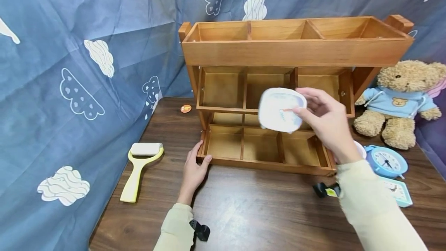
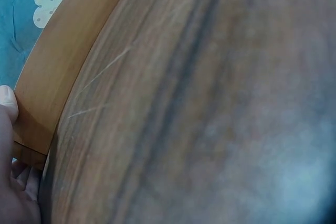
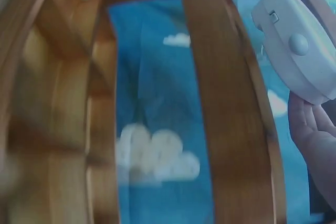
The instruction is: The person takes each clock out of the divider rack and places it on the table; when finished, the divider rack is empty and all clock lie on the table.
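Note:
A tiered wooden shelf [image 1: 296,51] with divided compartments stands in the middle of the head view. My right hand [image 1: 325,117] holds a white rounded-square clock [image 1: 275,115] by its right edge, in front of the middle tier. The clock's face is blurred, with an orange hand showing. In the right wrist view the white clock [image 3: 299,45] shows its side and small round knobs. My left hand [image 1: 195,169] grips the shelf's lower left front corner, thumb on one side and fingers on the other. The left wrist view shows that corner [image 2: 58,77] close up.
Left on the dark wooden table lies a yellow-handled lint roller [image 1: 136,173]. Behind it is a round orange piece [image 1: 186,108]. On the right are a teddy bear [image 1: 400,100], a blue round alarm clock [image 1: 386,162] and a light-blue rectangular clock [image 1: 398,193]. Cloud-patterned cloth [image 1: 132,65] hangs behind.

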Demonstrator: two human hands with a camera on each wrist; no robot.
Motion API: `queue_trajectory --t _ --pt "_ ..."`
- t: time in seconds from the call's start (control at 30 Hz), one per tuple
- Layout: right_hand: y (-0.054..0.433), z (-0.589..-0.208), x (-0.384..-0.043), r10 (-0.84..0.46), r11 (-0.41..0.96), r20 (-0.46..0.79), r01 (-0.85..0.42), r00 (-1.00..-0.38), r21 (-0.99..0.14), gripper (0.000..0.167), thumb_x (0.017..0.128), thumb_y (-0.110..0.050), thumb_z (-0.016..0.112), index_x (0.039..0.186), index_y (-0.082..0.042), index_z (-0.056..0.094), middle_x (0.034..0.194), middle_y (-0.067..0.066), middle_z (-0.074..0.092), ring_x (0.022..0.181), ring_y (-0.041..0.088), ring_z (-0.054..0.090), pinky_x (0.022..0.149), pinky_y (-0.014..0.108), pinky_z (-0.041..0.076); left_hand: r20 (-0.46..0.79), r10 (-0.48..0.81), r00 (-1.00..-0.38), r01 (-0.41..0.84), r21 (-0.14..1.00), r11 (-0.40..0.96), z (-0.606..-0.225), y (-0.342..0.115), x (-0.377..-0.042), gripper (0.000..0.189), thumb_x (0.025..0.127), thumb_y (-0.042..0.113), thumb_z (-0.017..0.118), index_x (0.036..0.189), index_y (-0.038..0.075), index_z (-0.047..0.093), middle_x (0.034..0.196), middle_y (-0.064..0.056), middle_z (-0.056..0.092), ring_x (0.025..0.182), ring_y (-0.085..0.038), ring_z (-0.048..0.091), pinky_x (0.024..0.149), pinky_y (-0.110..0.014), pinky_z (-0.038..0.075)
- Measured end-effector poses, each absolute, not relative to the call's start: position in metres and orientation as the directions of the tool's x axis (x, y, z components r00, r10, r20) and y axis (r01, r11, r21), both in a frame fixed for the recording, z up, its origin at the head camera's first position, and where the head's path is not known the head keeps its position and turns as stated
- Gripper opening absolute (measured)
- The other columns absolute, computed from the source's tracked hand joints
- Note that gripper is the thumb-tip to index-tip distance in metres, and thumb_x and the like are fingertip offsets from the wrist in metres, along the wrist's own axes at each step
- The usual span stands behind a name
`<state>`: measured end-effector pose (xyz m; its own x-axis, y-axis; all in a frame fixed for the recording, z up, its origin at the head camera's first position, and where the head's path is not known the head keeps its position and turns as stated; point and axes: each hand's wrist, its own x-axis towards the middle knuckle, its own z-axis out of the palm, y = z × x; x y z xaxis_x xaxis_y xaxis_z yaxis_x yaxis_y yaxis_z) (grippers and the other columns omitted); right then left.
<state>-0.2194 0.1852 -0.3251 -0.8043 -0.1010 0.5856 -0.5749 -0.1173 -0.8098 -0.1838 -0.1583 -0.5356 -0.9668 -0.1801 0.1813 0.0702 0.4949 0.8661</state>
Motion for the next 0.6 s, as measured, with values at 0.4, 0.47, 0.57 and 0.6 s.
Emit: queue_trajectory --t 0.4,0.47,0.57,0.6 --pt "0.324 -0.369 -0.154 0.101 0.059 0.453 -0.449 -0.886 -0.891 0.046 0.086 0.021 0.060 0.130 0.013 0.056 0.112 0.000 0.073 0.095 0.006 0.069 0.072 0.012 0.052 0.189 -0.164 -0.968 0.089 0.872 0.481 -0.536 -0.156 -0.186 0.061 0.093 0.034 0.070 0.148 0.033 0.044 0.138 -0.012 0.052 0.130 -0.036 0.048 0.104 -0.058 0.038" --pt "0.350 -0.384 -0.147 0.109 -0.026 0.474 -0.479 -0.874 -0.877 0.045 0.087 0.025 0.053 0.130 0.014 0.056 0.113 0.002 0.073 0.093 0.006 0.070 0.070 0.013 0.053 0.189 -0.162 -0.968 0.090 0.873 0.479 -0.537 -0.156 -0.187 0.061 0.093 0.034 0.070 0.148 0.033 0.044 0.138 -0.012 0.052 0.130 -0.036 0.048 0.104 -0.058 0.038" --pt "0.400 -0.413 -0.140 0.121 -0.078 0.467 -0.478 -0.876 -0.875 0.047 0.090 0.025 0.046 0.131 0.007 0.058 0.108 0.002 0.074 0.087 0.004 0.070 0.061 0.014 0.053 0.185 -0.160 -0.970 0.086 0.871 0.484 -0.537 -0.157 -0.189 0.061 0.093 0.037 0.069 0.149 0.034 0.043 0.138 -0.012 0.051 0.130 -0.036 0.048 0.104 -0.058 0.039" --pt "0.424 -0.428 -0.140 0.113 -0.095 0.439 -0.449 -0.891 -0.888 0.049 0.091 0.024 0.043 0.132 0.001 0.059 0.107 0.000 0.074 0.084 0.003 0.070 0.059 0.014 0.053 0.183 -0.161 -0.970 0.084 0.870 0.486 -0.537 -0.157 -0.190 0.061 0.093 0.037 0.069 0.149 0.034 0.043 0.139 -0.012 0.051 0.130 -0.036 0.048 0.104 -0.058 0.039"
